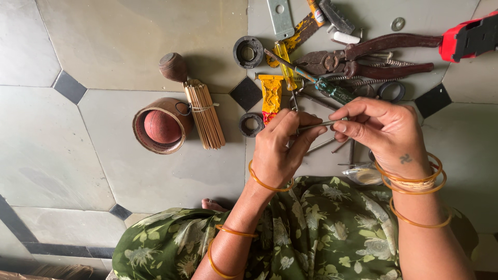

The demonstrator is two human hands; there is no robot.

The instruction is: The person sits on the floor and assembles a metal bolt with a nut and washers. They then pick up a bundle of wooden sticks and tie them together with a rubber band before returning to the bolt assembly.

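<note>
My left hand [282, 145] and my right hand [381, 129] meet over the tiled floor, both pinching a long threaded metal screw [319, 124] held level between them. The left fingers grip its left end, the right fingertips its right end. Thin orange bangles circle both wrists. Below the hands lies my lap in green floral cloth [311, 233]. Loose nails and a small clear plastic bag [363, 175] lie on the floor under the right hand.
Rusty pliers [363, 59], a green-handled screwdriver [321, 85], a yellow-handled tool [284, 65], a yellow-red tube [271, 96], black rubber rings [248, 52], a red tool [469, 36], a bundle of sticks [205, 114] and a round container with a red ball [161, 126] lie ahead.
</note>
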